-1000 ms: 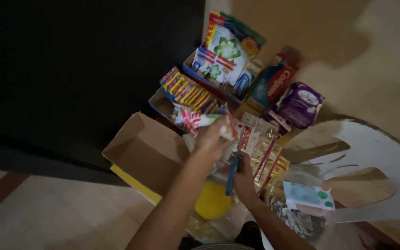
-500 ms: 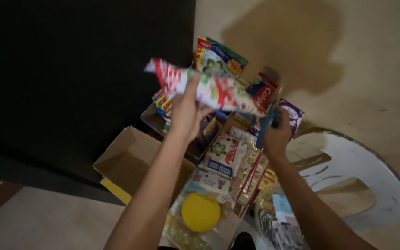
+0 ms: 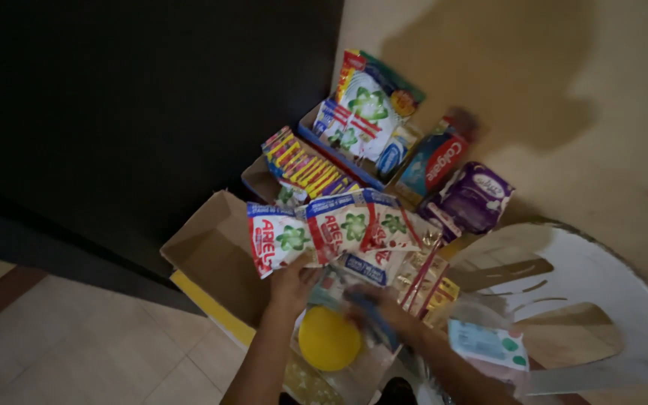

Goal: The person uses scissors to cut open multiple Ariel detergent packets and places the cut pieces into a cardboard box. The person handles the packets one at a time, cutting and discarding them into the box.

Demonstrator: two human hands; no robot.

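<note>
white-and-red sachet strip [image 3: 331, 232] held up at 12 o'clock by left hand [image 3: 292, 279]; right hand [image 3: 375, 306] seemingly grips blue scissors [image 3: 373, 315]; keep strip taut.

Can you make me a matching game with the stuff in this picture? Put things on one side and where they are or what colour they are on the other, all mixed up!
Things:
1. strip of sachets
2. round lid
3. purple pack
4. plastic chair

Clues:
A. white, at the right edge
B. held up by the left hand
C. yellow, low down near both hands
D. beside the red and blue box

Pairs: 1-B, 2-C, 3-D, 4-A
</note>
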